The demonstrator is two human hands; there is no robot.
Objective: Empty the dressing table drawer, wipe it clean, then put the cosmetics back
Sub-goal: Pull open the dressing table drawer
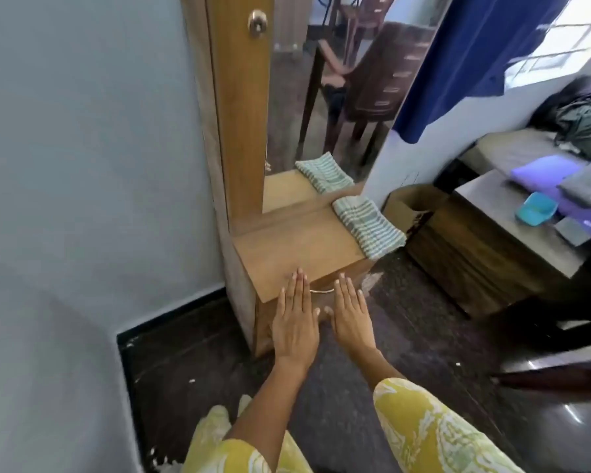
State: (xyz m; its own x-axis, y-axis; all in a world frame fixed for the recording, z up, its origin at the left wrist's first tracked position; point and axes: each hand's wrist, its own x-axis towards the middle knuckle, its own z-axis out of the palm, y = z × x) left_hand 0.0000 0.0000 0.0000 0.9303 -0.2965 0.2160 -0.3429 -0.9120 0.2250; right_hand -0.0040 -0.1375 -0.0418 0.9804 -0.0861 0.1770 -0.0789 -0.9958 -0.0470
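A low wooden dressing table [297, 247] stands against the grey wall, with a tall mirror [325, 97] above it. A folded green-and-white striped cloth [369, 225] lies on the right end of its top. Under the front edge a metal ring handle [321, 290] of the drawer shows; the drawer is closed. My left hand [296, 319] and my right hand [350, 312] are held flat, palms down, side by side in front of the table's front edge. Both hands hold nothing. No cosmetics are visible.
A cardboard box [410, 208] sits on the floor right of the table. Further right is a wooden chest [492, 254] with a blue dish [536, 208] and folded clothes on it. A blue curtain [475, 59] hangs by the window. The floor is dark stone.
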